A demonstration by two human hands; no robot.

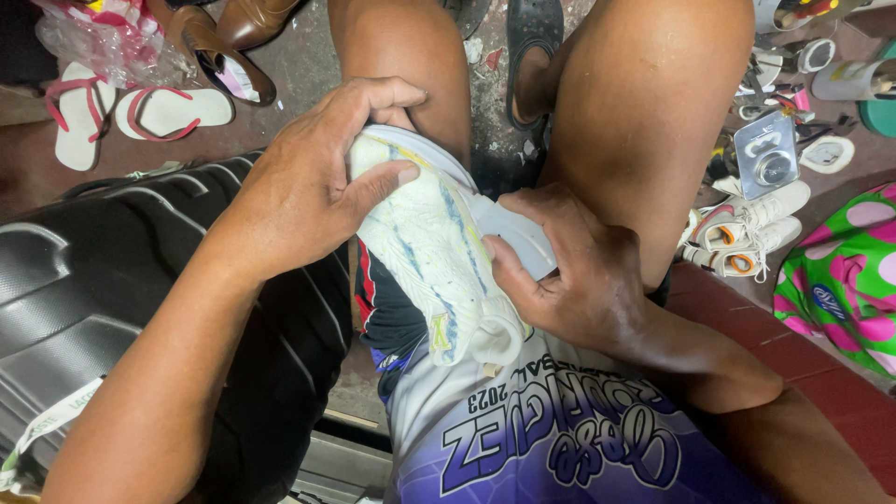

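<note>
Between the knees, white sneaker [439, 252], left hand [299, 187] gripping its toe; right hand [569, 271] clasping its sole

White sneaker held between the knees

The sneaker [439, 252] is white knit with faint blue and yellow streaks, tilted on its side, heel toward the wearer's lap.

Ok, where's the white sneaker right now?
In the head view, the white sneaker sits at centre between the person's knees, gripped by the left hand at its top and the right hand on its sole side.
</note>
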